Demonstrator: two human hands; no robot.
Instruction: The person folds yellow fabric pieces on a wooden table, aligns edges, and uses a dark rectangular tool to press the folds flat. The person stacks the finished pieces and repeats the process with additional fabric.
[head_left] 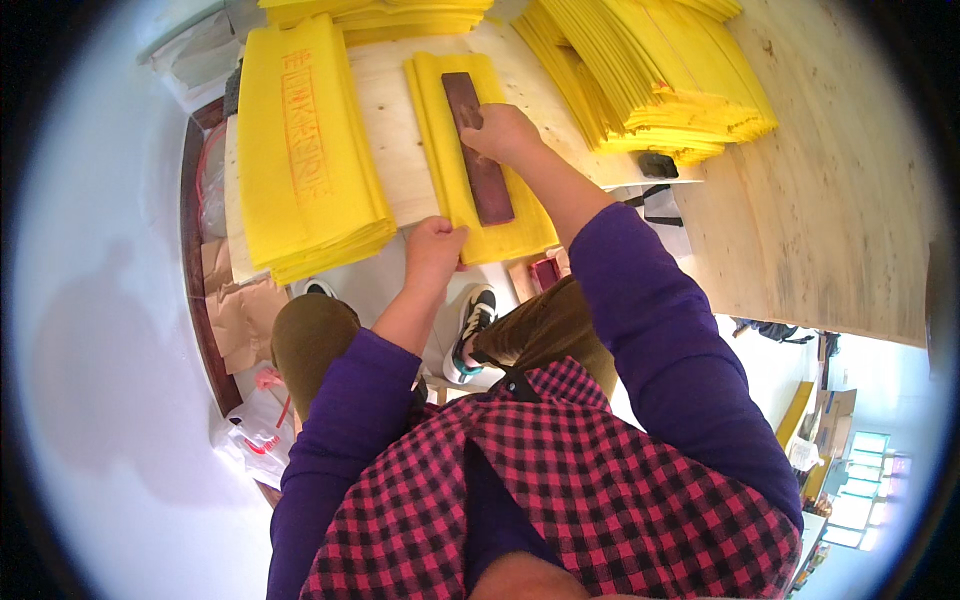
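In front of me on the wooden board lies a small pile of folded yellow sheets [525, 232]. A long, flat reddish-brown block [489, 190] rests lengthwise on it. My right hand [497, 133] grips the block near its far end, fingers wrapped over its right edge. My left hand [436, 254] pinches the near left corner of the yellow sheets, thumb on top. Left of this pile lies a thicker stack of yellow sheets [330, 215], its top sheet bearing red printed characters inside a frame.
More yellow sheets [680, 70] are heaped at the far right, and others [420, 18] along the far edge. A small black object [657, 165] sits at the board's near right edge. A large plywood panel [800, 220] stands to the right. White plastic bag [258, 440] at lower left.
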